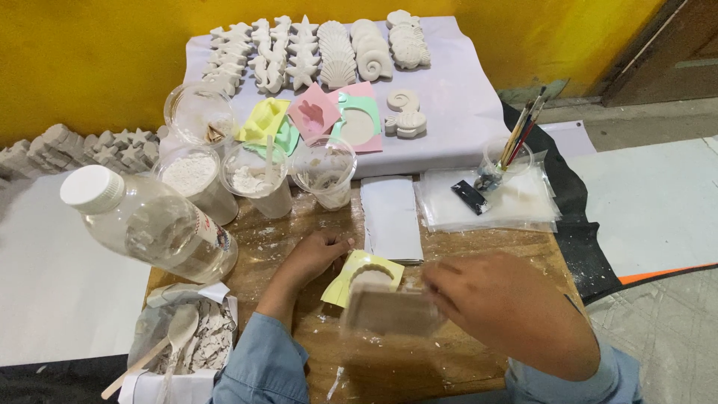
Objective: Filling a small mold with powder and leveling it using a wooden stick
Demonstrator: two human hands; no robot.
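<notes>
The right hand has its grip clenched on a blurred flat tool, drawn over the yellow mould at the centre of the wooden surface. The left hand pins the mould's nine o'clock edge, fingers curled.

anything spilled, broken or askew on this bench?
White powder is smeared over the wooden table around the plastic cups. Broken white shards fill a bag at lower left. The big bottle lies tilted.
</notes>
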